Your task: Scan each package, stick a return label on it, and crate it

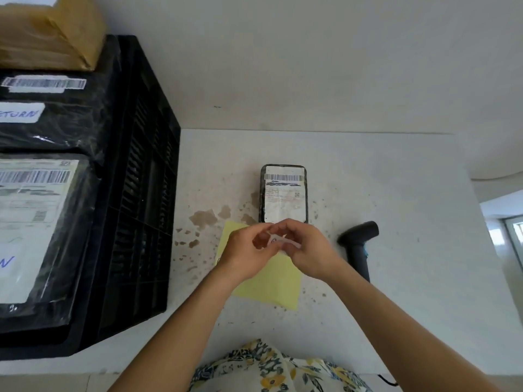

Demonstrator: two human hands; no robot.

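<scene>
A small black package (283, 193) with a white barcode label lies on the table just beyond my hands. My left hand (246, 253) and my right hand (310, 250) meet above a yellow backing sheet (271, 284), and both pinch a small white return label (278, 240) between their fingertips. The black scanner (358, 244) lies on the table to the right of my hands. The black crate (141, 193) stands at the left and holds several wrapped packages (36, 227), some with handwritten return labels.
A brown cardboard parcel (51, 32) sits at the crate's far end. Brown stains (203, 219) mark the white table (396, 306) left of the package. A wall rises right behind the table.
</scene>
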